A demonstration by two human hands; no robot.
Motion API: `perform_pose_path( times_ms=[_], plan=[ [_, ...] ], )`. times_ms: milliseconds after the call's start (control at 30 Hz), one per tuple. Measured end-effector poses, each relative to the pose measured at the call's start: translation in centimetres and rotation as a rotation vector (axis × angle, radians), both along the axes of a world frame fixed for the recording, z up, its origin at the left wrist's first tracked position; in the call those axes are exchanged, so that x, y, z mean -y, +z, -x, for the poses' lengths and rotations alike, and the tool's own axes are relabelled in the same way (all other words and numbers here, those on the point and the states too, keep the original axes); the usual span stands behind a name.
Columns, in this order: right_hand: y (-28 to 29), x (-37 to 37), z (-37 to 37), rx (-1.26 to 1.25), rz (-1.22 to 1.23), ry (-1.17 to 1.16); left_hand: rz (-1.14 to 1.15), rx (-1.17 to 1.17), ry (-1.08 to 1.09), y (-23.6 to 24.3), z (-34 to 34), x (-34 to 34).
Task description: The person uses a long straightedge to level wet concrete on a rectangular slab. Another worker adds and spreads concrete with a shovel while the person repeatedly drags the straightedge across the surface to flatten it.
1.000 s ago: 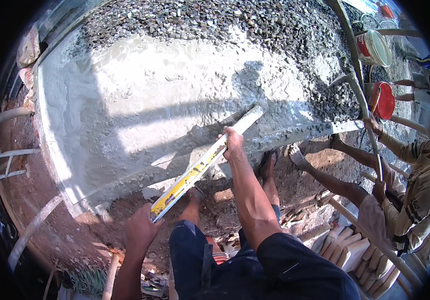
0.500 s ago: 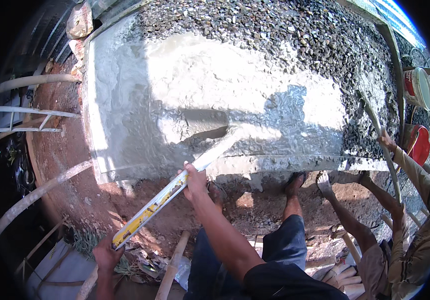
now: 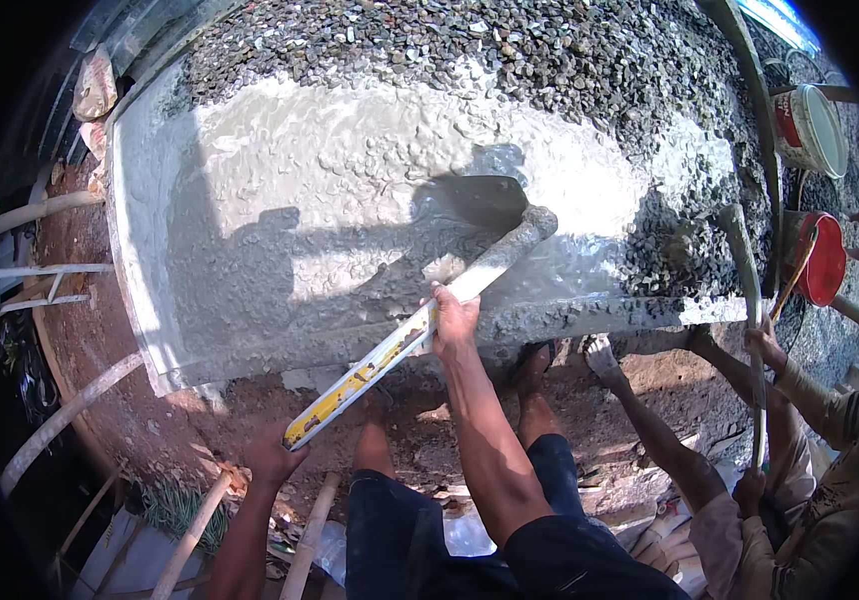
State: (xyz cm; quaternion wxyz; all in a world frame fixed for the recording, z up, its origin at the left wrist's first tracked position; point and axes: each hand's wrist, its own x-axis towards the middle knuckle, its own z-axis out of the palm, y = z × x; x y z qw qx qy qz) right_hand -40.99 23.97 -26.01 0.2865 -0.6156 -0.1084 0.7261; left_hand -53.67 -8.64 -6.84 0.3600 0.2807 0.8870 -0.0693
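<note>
A long-handled hoe (image 3: 365, 378) slants across the middle, its handle white with worn yellow patches and cement-smeared toward the head. My left hand (image 3: 275, 457) is closed round the handle's near end at lower left. Farther up, my right hand (image 3: 457, 322) grips it with wrapped fingers. The hoe's blade (image 3: 490, 198) rests in wet grey cement mix (image 3: 280, 150), partly covered by it. The mix lies in a wide, shallow trough with a pale rim (image 3: 132, 300). Dark gravel (image 3: 510, 40) covers the trough's far and right parts.
A co-worker's hand (image 3: 767, 350) at right holds another long handle (image 3: 747, 270) reaching into the gravel. A white bucket (image 3: 800, 130) and a red bucket (image 3: 818, 262) stand beyond the right edge. Bamboo poles (image 3: 70, 415) stick out at left. Bare feet stand along the near edge.
The hoe blade has moved right and slightly away through the mix. Both my hands have shifted right and up with the handle. The view has also moved a little.
</note>
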Motion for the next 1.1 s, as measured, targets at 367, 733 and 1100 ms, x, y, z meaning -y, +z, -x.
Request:
perform_pose_path(
  times_ms=[367, 733, 1100],
  plan=[
    [7.5, -39.3, -15.3, 0.543, -0.563, 0.172, -0.421, 0.588, 0.072, -15.3, -18.2, -33.6],
    [-5.0, -30.1, -10.4, 0.615, -0.231, 0.387, -0.153, 0.668, 0.218, -13.8, -14.5, -24.7],
    [0.9, -2.3, -3.9, 0.297, -0.127, 0.197, 0.086, 0.401, 0.269, -1.3, -8.4, -0.4]
  ],
)
